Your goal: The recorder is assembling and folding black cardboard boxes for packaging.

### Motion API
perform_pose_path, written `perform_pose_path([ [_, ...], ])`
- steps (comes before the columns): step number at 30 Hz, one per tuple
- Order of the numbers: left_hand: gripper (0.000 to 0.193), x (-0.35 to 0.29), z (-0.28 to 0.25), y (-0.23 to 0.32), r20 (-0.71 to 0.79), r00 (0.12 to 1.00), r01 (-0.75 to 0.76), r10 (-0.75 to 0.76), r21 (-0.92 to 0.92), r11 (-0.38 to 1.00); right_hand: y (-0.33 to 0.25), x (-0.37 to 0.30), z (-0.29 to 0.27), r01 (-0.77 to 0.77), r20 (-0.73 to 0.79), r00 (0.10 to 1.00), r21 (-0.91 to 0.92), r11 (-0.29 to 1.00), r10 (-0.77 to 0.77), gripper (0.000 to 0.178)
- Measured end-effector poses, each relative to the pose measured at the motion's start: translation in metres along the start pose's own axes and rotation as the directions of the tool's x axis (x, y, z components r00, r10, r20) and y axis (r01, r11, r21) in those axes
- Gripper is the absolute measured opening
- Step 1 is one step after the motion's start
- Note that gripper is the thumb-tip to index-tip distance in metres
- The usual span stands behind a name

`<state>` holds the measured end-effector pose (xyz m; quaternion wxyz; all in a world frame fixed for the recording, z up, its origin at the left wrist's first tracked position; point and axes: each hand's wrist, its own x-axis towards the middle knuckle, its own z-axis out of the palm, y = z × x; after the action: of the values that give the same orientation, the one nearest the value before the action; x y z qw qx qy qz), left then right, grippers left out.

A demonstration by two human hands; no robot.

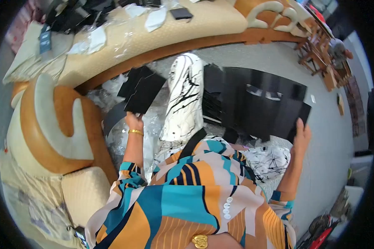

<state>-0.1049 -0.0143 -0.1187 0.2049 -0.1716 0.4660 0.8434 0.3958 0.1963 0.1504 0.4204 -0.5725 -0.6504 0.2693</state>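
Black sheets (143,92) sit gripped in the left hand (134,121); the right hand (301,135) clasps a large black panel's (262,103) corner.

The left hand (134,121) fingers are hidden behind the black card (145,93).

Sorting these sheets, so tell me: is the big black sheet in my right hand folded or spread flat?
Spread flat: the black sheet shows one broad glossy face, held at its lower corner by the right hand.

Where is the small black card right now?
In the head view, the small black card is left of centre, held up by the left hand, beside the white black-streaked trouser leg.
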Motion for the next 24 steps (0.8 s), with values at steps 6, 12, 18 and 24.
perform_pose_path([
  [6,0.05,0.025,-0.038,-0.061,-0.258,0.925,0.298,-0.28,0.034,0.954,-0.006,-0.008,0.029,-0.025,0.056,0.998,0.116,0.993,0.018,0.027],
  [12,0.048,0.021,-0.043,-0.081,-0.225,0.789,0.51,-0.572,-0.279,0.813,0.007,-0.012,0.021,-0.106,0.108,0.991,0.334,0.937,0.074,0.025],
  [18,0.034,-0.012,-0.033,-0.045,-0.32,0.792,0.58,-0.52,0.127,0.805,0.009,-0.009,0.02,-0.153,0.103,0.988,0.535,0.831,0.116,0.025],
  [24,0.05,-0.141,0.103,0.049,0.328,0.933,-0.25,0.149,0.291,0.923,0.012,-0.006,0.016,-0.139,0.078,0.99,0.655,0.743,0.117,0.025],
])
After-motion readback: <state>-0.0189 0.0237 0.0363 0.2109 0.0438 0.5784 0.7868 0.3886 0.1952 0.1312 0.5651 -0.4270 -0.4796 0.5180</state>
